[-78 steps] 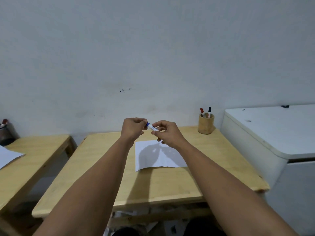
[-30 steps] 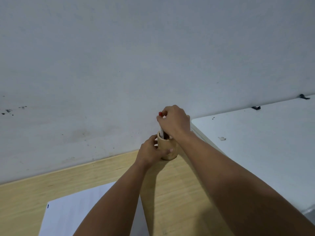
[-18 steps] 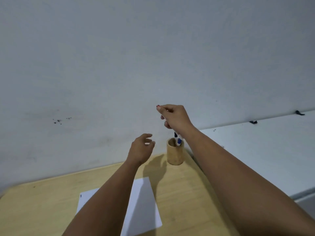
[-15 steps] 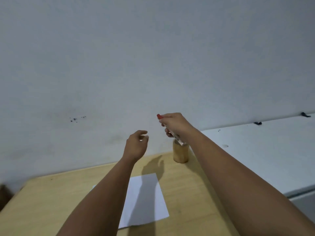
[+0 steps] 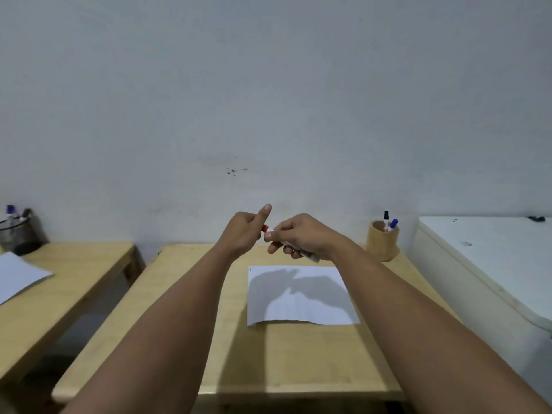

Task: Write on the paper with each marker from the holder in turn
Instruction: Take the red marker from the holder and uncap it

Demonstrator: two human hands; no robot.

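Observation:
Both hands hover above the wooden table (image 5: 298, 360), over the far edge of the white paper (image 5: 301, 303). My right hand (image 5: 301, 236) grips the white barrel of a red marker (image 5: 312, 258). My left hand (image 5: 246, 231) closes on the marker's red cap (image 5: 265, 228), thumb raised. The paper bears a small blue mark at its far left corner. A round wooden holder (image 5: 383, 245) stands at the table's far right, with a black marker (image 5: 386, 217) and a blue marker (image 5: 393, 225) in it.
A white chest-like surface (image 5: 490, 255) adjoins the table on the right. On the left stands a second wooden table (image 5: 59, 291) with a paper sheet (image 5: 18, 277) and a metal cup of pens (image 5: 18, 231). A grey wall runs behind.
My right hand lifted the red marker out of the holder and carried it back over the paper. My left hand let go of the holder and came to the marker's cap.

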